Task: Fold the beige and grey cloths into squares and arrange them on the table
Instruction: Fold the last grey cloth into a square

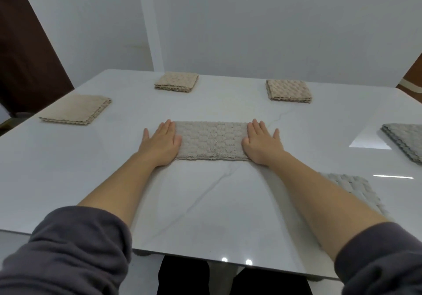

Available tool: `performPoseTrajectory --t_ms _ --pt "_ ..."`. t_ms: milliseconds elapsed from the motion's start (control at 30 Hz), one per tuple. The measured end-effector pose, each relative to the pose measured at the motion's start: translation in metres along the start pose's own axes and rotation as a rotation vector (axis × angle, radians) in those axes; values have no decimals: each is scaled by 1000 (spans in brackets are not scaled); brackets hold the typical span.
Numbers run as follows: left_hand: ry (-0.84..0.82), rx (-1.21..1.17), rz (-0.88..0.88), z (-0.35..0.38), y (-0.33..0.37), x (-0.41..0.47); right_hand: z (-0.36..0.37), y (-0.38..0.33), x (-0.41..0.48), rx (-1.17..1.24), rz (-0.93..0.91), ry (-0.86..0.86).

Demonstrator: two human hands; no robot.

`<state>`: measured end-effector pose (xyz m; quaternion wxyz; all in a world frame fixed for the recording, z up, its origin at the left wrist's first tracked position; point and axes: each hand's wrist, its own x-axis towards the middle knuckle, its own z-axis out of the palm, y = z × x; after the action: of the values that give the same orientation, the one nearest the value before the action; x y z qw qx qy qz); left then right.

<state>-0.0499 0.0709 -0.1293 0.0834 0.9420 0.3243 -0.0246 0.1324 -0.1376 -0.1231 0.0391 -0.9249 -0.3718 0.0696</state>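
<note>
Item: pale cloth strip (pixel 211 140), folded long and narrow, lying flat at the middle of the white table (pixel 68 169). The left hand (pixel 161 142) lies on its left end and the right hand (pixel 262 143) on its right end, both palms down with fingers straight and pressing (nothing gripped). Around it, all apart from one another: left beige square (pixel 75 109), far centre beige square (pixel 176 81), far right beige square (pixel 288 89), a folded grey square (pixel 405 141) at the right edge, and a near grey cloth (pixel 351 187) partly hidden under the right forearm; dark grey sleeves (pixel 75 249) cover the upper arms.
</note>
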Motion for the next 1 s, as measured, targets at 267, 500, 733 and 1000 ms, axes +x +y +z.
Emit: performPoseTrajectory --t_ms 267,500,733,1000 --pt "206 -188 -284 -36 -3 -24 -30 -29 -5 -169 200 67" --pt "-116 -803 -530 -64 12 -14 4 -68 2 -9 -172 36" --pt "-194 -861 -522 -58 9 1 10 -66 3 22 -152 29" --pt "0 -808 -482 -56 -28 -3 17 -105 9 24 -173 20"
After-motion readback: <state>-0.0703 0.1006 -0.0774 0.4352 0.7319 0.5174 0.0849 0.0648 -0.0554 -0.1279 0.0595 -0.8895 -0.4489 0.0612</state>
